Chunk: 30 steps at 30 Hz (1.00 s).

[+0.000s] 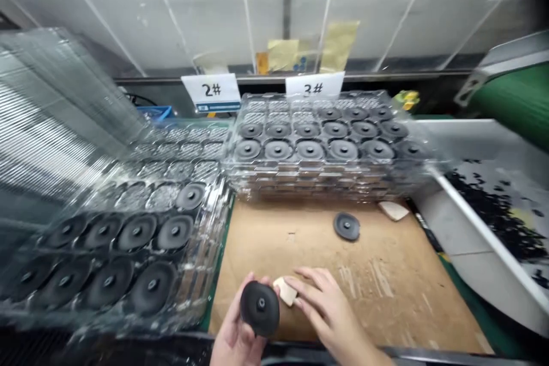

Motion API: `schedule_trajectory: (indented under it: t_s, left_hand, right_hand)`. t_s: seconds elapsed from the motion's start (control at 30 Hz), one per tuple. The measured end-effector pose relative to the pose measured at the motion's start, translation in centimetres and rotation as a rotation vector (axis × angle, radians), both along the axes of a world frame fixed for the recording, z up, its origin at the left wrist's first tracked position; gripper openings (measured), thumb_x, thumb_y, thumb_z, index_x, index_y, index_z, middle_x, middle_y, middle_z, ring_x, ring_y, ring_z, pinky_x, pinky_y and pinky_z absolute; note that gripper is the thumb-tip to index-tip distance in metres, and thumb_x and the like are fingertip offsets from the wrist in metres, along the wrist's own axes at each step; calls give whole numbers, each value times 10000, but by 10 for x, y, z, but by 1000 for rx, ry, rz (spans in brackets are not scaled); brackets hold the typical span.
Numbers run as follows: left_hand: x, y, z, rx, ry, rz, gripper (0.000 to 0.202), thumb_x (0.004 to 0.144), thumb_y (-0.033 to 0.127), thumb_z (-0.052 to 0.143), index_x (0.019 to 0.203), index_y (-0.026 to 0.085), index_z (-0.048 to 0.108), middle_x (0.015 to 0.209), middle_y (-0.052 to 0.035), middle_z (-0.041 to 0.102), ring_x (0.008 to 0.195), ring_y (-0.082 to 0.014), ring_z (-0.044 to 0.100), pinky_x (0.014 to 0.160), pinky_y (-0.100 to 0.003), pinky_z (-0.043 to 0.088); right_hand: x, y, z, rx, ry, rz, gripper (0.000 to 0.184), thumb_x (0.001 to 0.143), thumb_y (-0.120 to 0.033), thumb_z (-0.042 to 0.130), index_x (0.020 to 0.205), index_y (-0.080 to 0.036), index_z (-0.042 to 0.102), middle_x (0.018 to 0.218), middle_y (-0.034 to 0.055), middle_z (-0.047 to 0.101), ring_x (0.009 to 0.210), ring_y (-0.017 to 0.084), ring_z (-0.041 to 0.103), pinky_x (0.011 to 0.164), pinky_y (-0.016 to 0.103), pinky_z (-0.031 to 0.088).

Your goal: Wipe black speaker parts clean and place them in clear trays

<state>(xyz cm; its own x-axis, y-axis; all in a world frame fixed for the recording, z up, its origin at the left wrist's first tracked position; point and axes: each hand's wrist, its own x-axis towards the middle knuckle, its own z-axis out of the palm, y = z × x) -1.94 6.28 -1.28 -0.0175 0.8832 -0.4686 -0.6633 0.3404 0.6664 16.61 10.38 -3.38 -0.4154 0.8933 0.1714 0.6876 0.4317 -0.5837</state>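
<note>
My left hand (241,331) grips a black, rounded-square plastic part (260,309) by its edge, the face with a small central hub turned up. Just right of it, my right hand (321,309) pinches a small cream-coloured pad (286,291) between thumb and fingers. The pad is right beside the part's edge; whether they touch I cannot tell. Another black part (346,226) of the same kind lies on the brown board (300,240). A second cream pad (393,210) rests at the board's far right corner.
Clear plastic trays (189,240) with black parts stand at left; a stack of similar trays (313,174) is behind the board. To the right is a white bin (463,211) of small black pieces. Signs reading 2# (211,90) and 3# (315,86) stand behind.
</note>
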Motion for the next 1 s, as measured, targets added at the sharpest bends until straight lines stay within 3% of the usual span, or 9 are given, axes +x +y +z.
schedule_trajectory:
  t_s: [0.17,0.27,0.43,0.57,0.63,0.73,0.83,0.93,1.0]
  left_hand:
    - [-17,-8,2,-5,-162,41,442,717,444,685,1149,366,634,1212,-39,680,1138,-280,611,983,-389,483]
    - [-19,-9,4,-21,-208,41,454,744,437,668,1187,352,614,1278,-44,637,1195,-283,567,1051,-412,422]
    - [-19,-9,5,-57,-212,98,455,720,390,728,1155,295,635,1221,-70,668,1179,-285,579,1065,-425,401]
    - [-18,-7,6,-92,-182,104,502,653,370,785,1121,243,658,1214,-94,670,1180,-295,576,1023,-399,449]
    - [-14,-5,9,-104,-171,91,526,628,346,807,1119,227,662,1213,-98,668,1159,-288,591,1008,-383,464]
    - [-4,-1,16,-108,-129,83,545,587,333,834,1099,234,673,1107,-64,709,1057,-227,645,905,-281,521]
    - [4,2,25,-126,-85,33,486,600,351,825,1055,243,690,997,-34,724,982,-194,661,865,-251,530]
    - [7,4,33,-105,-37,21,465,596,301,833,1036,260,690,1035,-21,716,967,-198,665,853,-261,540]
    - [11,4,38,-77,-16,15,429,588,283,837,995,249,706,998,-18,725,908,-185,676,800,-237,552]
  right_hand:
    - [-28,-1,-31,-98,-31,-45,414,868,-254,531,1277,-203,565,1215,163,610,1010,336,568,840,553,506]
    - [-31,2,-28,-142,-8,-76,355,911,-217,416,1211,-179,602,1151,177,606,1005,310,582,843,513,507]
    - [-29,-9,-6,-226,92,-35,313,945,-266,400,1185,-180,582,1013,106,678,864,207,662,757,336,553]
    - [-27,-18,9,-307,161,20,186,914,-233,476,954,-219,657,884,22,730,787,164,691,700,263,554]
    - [-28,-13,25,-328,192,-21,174,914,-237,483,965,-224,650,900,16,727,779,159,684,662,255,547]
    - [-38,-2,60,-273,332,-73,191,917,-247,496,1063,-223,617,935,26,699,744,145,650,609,239,523]
    - [-51,3,91,-117,495,106,221,912,-163,466,1082,-141,604,915,76,674,809,154,634,713,256,526]
    - [-54,3,106,-229,456,266,214,903,-98,448,1023,-117,625,896,70,667,813,134,620,746,228,511]
    - [-51,3,109,-257,416,271,207,904,-100,456,993,-112,642,876,62,662,787,128,613,728,219,503]
